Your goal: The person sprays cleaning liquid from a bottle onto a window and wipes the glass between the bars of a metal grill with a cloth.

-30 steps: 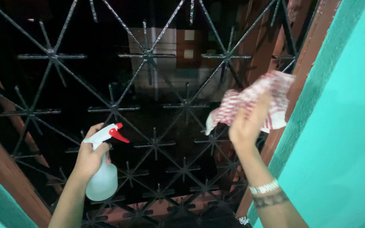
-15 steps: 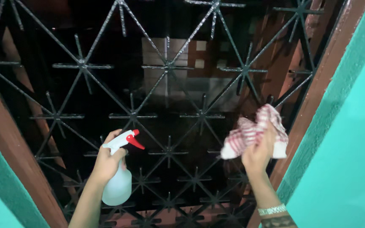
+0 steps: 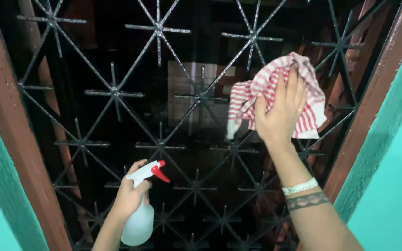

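Observation:
My right hand (image 3: pixel 278 110) presses a red and white striped cloth (image 3: pixel 308 104) flat against a black metal window grille (image 3: pixel 114 93) at the upper right. Part of the cloth hangs down to the left of my fingers. My left hand (image 3: pixel 130 194) grips a white spray bottle (image 3: pixel 138 222) by its neck, low and left of centre. The bottle's red nozzle and trigger (image 3: pixel 159 170) point right, toward the grille. A pale bracelet sits on my right wrist.
The grille has crossing diagonal bars with star-shaped joints over dark glass. A brown wooden frame (image 3: pixel 6 130) runs down the left side and another brown frame piece (image 3: pixel 371 107) down the right. Turquoise wall (image 3: pixel 396 186) lies beyond the frame on both sides.
My right hand has risen with the cloth from the lower right of the grille to the upper right. The spray bottle in my left hand sits lower in view.

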